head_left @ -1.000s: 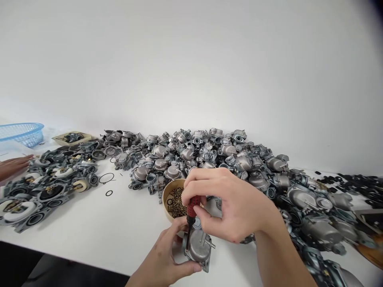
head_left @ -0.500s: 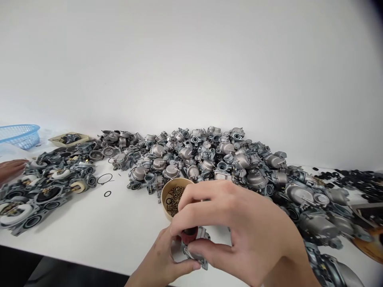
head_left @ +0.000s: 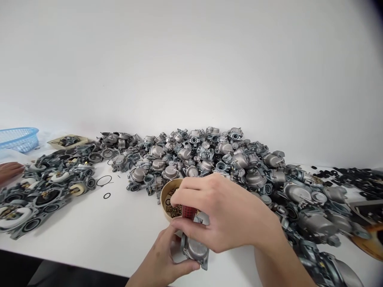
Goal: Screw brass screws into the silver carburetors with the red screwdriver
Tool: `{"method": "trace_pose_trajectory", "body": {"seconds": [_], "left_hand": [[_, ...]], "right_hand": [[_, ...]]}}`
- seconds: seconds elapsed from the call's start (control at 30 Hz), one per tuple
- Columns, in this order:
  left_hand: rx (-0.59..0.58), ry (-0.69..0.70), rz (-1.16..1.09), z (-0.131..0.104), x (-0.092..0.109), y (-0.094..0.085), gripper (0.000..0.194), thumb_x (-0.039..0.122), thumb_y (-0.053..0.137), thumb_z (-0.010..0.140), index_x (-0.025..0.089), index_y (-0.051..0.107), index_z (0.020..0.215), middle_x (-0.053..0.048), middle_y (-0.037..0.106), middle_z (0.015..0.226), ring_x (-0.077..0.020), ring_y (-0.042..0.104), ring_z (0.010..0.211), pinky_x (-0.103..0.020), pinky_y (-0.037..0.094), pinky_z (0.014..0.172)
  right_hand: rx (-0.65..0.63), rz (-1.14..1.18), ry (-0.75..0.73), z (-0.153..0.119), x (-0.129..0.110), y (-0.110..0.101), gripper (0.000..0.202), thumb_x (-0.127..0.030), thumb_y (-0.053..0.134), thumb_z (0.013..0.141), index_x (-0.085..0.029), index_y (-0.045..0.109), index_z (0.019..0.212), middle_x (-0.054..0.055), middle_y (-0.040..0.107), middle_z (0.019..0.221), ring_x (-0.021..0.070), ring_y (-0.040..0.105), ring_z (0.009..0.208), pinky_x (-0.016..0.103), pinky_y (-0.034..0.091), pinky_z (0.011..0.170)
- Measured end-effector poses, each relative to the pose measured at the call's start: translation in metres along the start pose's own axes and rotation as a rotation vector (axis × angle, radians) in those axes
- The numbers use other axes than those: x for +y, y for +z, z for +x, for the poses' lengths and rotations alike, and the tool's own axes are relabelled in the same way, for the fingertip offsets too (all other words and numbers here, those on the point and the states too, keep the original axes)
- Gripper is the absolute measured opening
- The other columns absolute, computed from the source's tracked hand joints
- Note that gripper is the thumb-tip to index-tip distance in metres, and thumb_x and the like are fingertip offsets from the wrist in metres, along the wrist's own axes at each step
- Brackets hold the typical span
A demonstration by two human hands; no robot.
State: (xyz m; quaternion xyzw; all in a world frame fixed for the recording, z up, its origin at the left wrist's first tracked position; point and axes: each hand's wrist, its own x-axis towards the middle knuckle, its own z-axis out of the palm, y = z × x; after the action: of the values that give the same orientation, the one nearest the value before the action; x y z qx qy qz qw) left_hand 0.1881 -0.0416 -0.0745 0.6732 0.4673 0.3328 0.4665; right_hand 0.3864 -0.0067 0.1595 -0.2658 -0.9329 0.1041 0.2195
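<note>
At the table's near edge, my left hand (head_left: 163,253) is closed around a grey metal carburetor (head_left: 197,250), its thumb along the lower side. Its rounded bowl cover faces up. Above it, my right hand (head_left: 220,211) grips the red and black handle of a screwdriver (head_left: 188,212), which stands roughly upright over the carburetor's far side. The screwdriver's tip is hidden. Just behind my fingers sits a round tan bowl (head_left: 164,199) holding small brass-coloured screws (head_left: 175,210), partly covered by my right hand.
A large heap of carburetors (head_left: 206,163) spans the back and right. Open carburetor bodies with white floats (head_left: 18,217) lie left, near another person's hand (head_left: 10,171). Black rings (head_left: 107,195) lie on the white table (head_left: 119,231). A blue basket (head_left: 19,139) and black parts (head_left: 356,181) flank the heap.
My right hand has lifted and shifted slightly left along the screwdriver, uncovering more of its red handle and the carburetor's cover. My left hand stays nearly still around the carburetor.
</note>
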Motion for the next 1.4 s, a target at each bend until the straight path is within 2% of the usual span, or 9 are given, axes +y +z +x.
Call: {"method": "trace_pose_trajectory", "body": {"seconds": [0.03,0.23,0.53,0.63,0.77,0.87,0.97,1.23,1.4], "left_hand": [[-0.006,0.026,-0.015,0.001,0.001,0.0,0.082,0.052,0.101,0.074,0.023,0.069,0.144,-0.013,0.078,0.132,-0.0437,0.071,0.124,-0.051,0.065,0.102],[-0.036,0.108,-0.049,0.005,0.013,-0.002,0.081,0.044,0.099,0.077,0.029,0.065,0.149,-0.008,0.077,0.131,-0.0373,0.073,0.115,-0.043,0.066,0.096],[-0.073,0.206,-0.201,0.009,0.027,-0.002,0.073,0.044,0.095,0.082,0.026,0.066,0.146,-0.01,0.079,0.128,-0.0379,0.076,0.116,-0.045,0.064,0.102],[-0.075,0.217,-0.227,0.01,0.031,-0.004,0.072,0.047,0.095,0.082,0.025,0.068,0.145,-0.011,0.079,0.131,-0.0392,0.075,0.119,-0.047,0.063,0.105],[-0.062,0.208,-0.204,0.009,0.024,-0.002,0.076,0.045,0.099,0.079,0.024,0.068,0.144,-0.012,0.079,0.131,-0.0398,0.075,0.12,-0.047,0.064,0.103],[-0.019,0.198,-0.175,0.008,0.017,0.0,0.08,0.047,0.101,0.076,0.026,0.067,0.146,-0.011,0.08,0.128,-0.0378,0.076,0.112,-0.044,0.065,0.095],[-0.009,0.196,-0.166,0.008,0.014,0.002,0.079,0.05,0.102,0.075,0.027,0.068,0.143,-0.009,0.08,0.123,-0.0343,0.076,0.101,-0.041,0.065,0.086],[-0.009,0.215,-0.258,0.013,-0.003,0.009,0.079,0.059,0.106,0.067,0.023,0.074,0.131,-0.011,0.076,0.122,-0.0384,0.076,0.109,-0.043,0.067,0.087],[0.043,0.227,-0.229,0.011,-0.013,0.011,0.08,0.064,0.105,0.066,0.025,0.077,0.13,-0.012,0.078,0.121,-0.0404,0.076,0.112,-0.045,0.069,0.088]], "right_hand": [[-0.009,0.035,-0.01,0.0,0.0,0.0,0.005,-0.022,0.07,0.095,-0.018,0.071,0.095,0.0,0.068,0.083,0.0113,0.051,0.064,0.027,0.034,0.055],[-0.023,0.249,-0.133,-0.003,0.003,-0.002,0.043,-0.008,0.057,0.074,-0.014,0.073,0.114,0.003,0.073,0.089,0.0131,0.058,0.069,0.025,0.041,0.057],[0.03,0.204,-0.104,-0.003,0.001,0.002,0.006,-0.015,0.071,0.088,-0.017,0.068,0.094,-0.003,0.068,0.075,0.0094,0.054,0.066,0.024,0.038,0.059],[0.009,0.126,-0.045,-0.002,0.0,0.002,0.022,-0.025,0.077,0.094,-0.017,0.062,0.08,-0.005,0.064,0.069,0.0076,0.049,0.06,0.025,0.034,0.056],[-0.009,0.047,0.002,-0.001,-0.003,-0.001,0.027,-0.03,0.079,0.094,-0.017,0.062,0.079,-0.005,0.062,0.073,0.008,0.048,0.061,0.026,0.031,0.054],[-0.036,0.1,-0.034,-0.001,-0.002,-0.003,0.01,-0.021,0.077,0.093,-0.016,0.07,0.097,-0.002,0.067,0.083,0.0097,0.054,0.068,0.025,0.036,0.057],[-0.053,0.149,-0.099,-0.002,0.001,-0.002,0.018,-0.011,0.069,0.096,-0.015,0.075,0.112,0.001,0.072,0.091,0.0098,0.059,0.072,0.024,0.04,0.061],[-0.083,0.234,-0.152,-0.005,0.0,-0.008,0.043,-0.004,0.063,0.077,-0.015,0.078,0.116,0.003,0.074,0.1,0.0109,0.059,0.073,0.026,0.042,0.061],[-0.065,0.199,-0.157,-0.005,0.0,-0.009,0.034,-0.003,0.065,0.083,-0.015,0.078,0.112,0.002,0.073,0.095,0.0098,0.058,0.072,0.025,0.041,0.062]]}}
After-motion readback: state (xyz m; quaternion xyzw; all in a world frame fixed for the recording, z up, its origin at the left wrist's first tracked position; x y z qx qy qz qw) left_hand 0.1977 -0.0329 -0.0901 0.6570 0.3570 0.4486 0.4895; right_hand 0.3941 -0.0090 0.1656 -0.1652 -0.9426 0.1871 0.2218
